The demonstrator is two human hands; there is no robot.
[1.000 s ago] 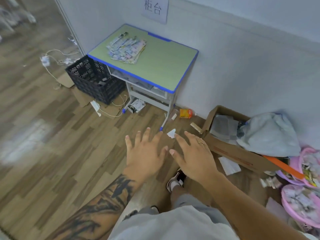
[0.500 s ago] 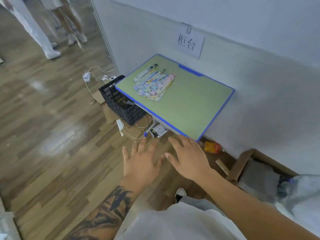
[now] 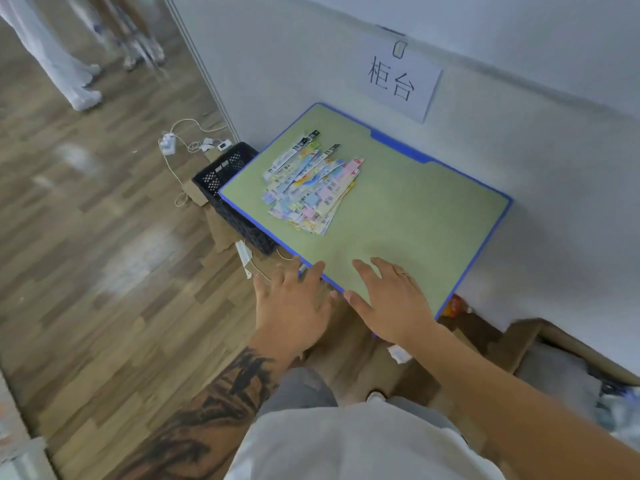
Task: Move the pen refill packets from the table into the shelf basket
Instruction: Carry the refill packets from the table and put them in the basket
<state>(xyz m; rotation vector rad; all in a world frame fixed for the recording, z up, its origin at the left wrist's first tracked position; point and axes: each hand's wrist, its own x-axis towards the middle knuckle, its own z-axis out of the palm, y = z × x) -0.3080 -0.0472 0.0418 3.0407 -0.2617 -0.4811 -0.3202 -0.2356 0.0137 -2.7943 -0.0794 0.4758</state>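
A heap of colourful pen refill packets (image 3: 310, 184) lies on the left half of a green table (image 3: 408, 216) with a blue rim, against the white wall. My left hand (image 3: 294, 303) is stretched out flat with straight fingers at the table's near-left edge, holding nothing. My right hand (image 3: 391, 303) is spread flat over the table's near corner, also empty. Both hands are well short of the packets. No shelf basket is in view.
A black plastic crate (image 3: 225, 188) stands on the floor under the table's left side, with cables and a power strip (image 3: 169, 145) beyond it. An open cardboard box (image 3: 526, 341) with cloth sits at the right. Other people's legs (image 3: 69, 64) stand at the far left.
The view has drawn closer to the table, which now fills the centre. Both hands have stayed flat and now reach its near edge.
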